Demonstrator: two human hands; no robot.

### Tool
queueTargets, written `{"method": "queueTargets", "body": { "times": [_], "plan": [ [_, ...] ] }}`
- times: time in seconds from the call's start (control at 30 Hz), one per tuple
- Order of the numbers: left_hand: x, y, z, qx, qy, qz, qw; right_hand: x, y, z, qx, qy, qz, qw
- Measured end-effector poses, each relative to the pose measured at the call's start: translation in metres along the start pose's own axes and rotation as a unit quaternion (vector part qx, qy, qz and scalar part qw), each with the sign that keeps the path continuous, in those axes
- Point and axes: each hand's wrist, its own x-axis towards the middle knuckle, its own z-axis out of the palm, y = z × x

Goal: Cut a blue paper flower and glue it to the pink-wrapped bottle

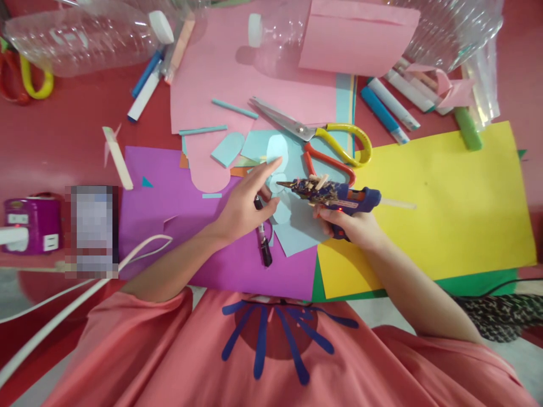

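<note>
My right hand (345, 223) is wrapped round a blue hot glue gun (360, 198), whose barrel is covered in dark, crusty debris. Its nozzle points left, over a light-blue paper cutout (282, 209) with rounded lobes. With thumb and index finger spread, my left hand (250, 195) touches the cutout's edges; its other fingers are partly hidden. Under that hand lies a black pen (263, 243). Scissors (305, 133) with yellow and red handles lie open just beyond the glue gun. Nearby are a blue rounded paper strip (229, 150) and thin rolled blue paper sticks (235, 108).
Purple paper (254, 277) and yellow paper (458, 198) cover the near table. Plastic bottles (85, 39) lie along the far side, with markers (384, 113) nearby. At left are a phone (93, 232), a purple power adapter (34, 226) and a white cable (85, 299).
</note>
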Motion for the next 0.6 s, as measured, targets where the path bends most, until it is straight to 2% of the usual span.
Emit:
{"method": "queueTargets", "body": {
  "times": [0.23, 0.6],
  "plan": [
    [0.0007, 0.001, 0.0002, 0.002, 0.009, 0.036, 0.999, 0.0009, -0.0015, 0.0018, -0.021, 0.009, -0.018, 1.0],
    [-0.0009, -0.0027, 0.0006, -0.001, 0.011, 0.004, 1.0, 0.0006, -0.0009, 0.0011, -0.047, -0.007, -0.02, 0.999]
  ]
}}
